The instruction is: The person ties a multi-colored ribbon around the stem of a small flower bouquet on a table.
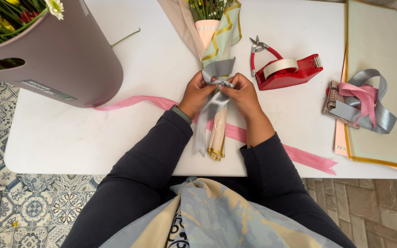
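I see my left hand (197,93) and right hand (242,93), both pinched closed on a shiny grey satin ribbon (213,103) knotted around the narrow stem end of a paper-wrapped bouquet (220,39) lying mid-way across the white tabletop (70,133). A pink ribbon strip (136,102) runs beneath it. Bare surface lies to my left up to the mauve flower bucket (65,59); the red tape dispenser (286,72) sits near my right.

Bouquet (217,32) blooms and bucket (65,59) cut off at top edge

Bright, even daylight (edges slightly curved)
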